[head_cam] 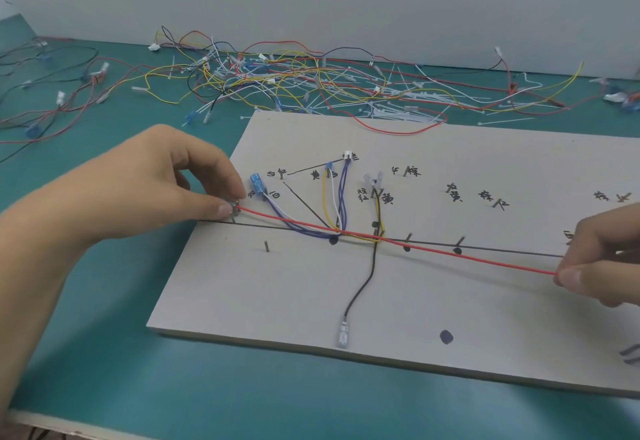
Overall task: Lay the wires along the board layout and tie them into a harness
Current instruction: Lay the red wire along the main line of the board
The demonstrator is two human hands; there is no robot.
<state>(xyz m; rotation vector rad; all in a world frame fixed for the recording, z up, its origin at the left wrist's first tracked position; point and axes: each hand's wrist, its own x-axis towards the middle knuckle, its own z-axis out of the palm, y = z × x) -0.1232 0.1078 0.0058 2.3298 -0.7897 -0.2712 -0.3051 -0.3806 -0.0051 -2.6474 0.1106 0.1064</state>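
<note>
Where the teal tabletop (pixel 104 353) shows behind the board (pixel 450 301), a loose pile of spare wires (pixel 294 82) sits. Both hands work over the board. The left hand (pixel 156 179) pinches one end of the red wire (pixel 450 251) at a pin (pixel 232 219) by the board's left edge. The right hand (pixel 602 259) pinches it twd the board's right edge, so it runs taut along the drawn trunk line (pixel 512 250), crossing the laid wires (pixel 311 230) mid-board. Wire's prob light, thin, limp & slick. Hold the insulation near the ends w/ gentle tension.
</note>
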